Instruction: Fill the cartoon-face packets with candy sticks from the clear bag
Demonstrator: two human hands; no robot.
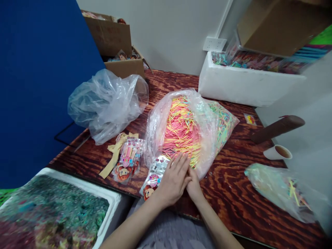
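Just below the centre of the frame, the bare left hand (174,183) lies with fingers straight and together against the bare right hand (195,186), whose fingers are mostly covered; whether anything is caught between them, I cannot tell. Just beyond, mid-frame, sits the wide-mouthed translucent plastic bag (155,129), full of thin pink and yellow sticks (178,128). By the left wrist there's a glossy printed packet with a red-haired cartoon figure (153,180), close to the table's near edge: a forearm brushing it could send it over. That open mouth looks risky too; a tug on the loose plastic could spill sticks. Out at right, a white paper cup of brown liquid (271,153) could tip if a careless elbow swings wide.
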